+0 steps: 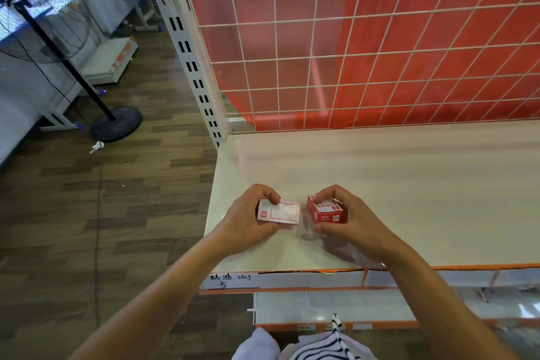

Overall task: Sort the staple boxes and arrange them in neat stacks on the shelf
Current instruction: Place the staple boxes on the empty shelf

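A: Boxes located?
B: Two are noted, both near the front left corner of the shelf [409, 184]. A white staple box [285, 212] is gripped flat by the left hand [248, 215], fingers curled over its far edge, thumb at the near one. A red staple box [325, 212] is clasped the same way by the right hand [350, 222]. A narrow gap is seen between the boxes.
A: Resting or lifted?
B: Cannot be told. A faint shadow is seen below the gap.
A: Edges, room?
B: The left edge lies just beside the left hand. Bare surface is seen to the right and back to the wire grid [350, 52], which is met at the back left corner by a slotted upright [194, 67]. A handwritten label strip [263, 280] is fixed along the front edge.
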### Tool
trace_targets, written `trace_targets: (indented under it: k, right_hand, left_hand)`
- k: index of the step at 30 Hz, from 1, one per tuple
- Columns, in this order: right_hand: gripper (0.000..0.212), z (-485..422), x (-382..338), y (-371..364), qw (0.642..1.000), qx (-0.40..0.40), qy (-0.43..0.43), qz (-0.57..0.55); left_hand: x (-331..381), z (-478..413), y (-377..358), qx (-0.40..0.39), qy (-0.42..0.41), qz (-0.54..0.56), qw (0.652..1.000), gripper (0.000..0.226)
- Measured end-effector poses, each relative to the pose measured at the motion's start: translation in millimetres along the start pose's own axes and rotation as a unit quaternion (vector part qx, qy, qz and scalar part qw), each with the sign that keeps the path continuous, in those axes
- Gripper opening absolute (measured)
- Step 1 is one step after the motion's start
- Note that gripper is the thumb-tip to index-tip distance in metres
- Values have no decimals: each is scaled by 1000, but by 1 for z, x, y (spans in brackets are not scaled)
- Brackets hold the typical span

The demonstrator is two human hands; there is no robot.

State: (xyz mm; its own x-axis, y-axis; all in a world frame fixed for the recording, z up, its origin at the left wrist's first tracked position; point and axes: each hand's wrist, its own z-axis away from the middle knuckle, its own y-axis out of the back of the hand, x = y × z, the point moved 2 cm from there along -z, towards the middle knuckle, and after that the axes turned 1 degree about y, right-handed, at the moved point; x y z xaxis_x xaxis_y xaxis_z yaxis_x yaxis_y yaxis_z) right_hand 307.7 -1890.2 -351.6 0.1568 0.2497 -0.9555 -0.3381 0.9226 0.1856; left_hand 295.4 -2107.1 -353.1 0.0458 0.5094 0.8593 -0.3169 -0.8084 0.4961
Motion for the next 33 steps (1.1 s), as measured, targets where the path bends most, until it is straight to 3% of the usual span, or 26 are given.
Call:
trace_targets:
  k: [5, 7, 19, 33]
  right_hand:
    - [76, -1, -2, 2, 998, -7, 9, 58]
    - [80, -2, -2, 2, 998, -9, 7, 68]
    - [64, 1, -8, 0, 999, -25, 33, -30]
    - [51, -12, -2, -3, 999, 4, 28, -20]
  left_hand:
    - [0, -2, 2, 13, 26, 56, 998, 53]
    - [1, -2, 2, 13, 34, 67, 997, 53]
    - [3, 0, 2, 17, 55, 120, 991, 47]
    - [-6, -8, 7, 49, 77, 142, 986, 53]
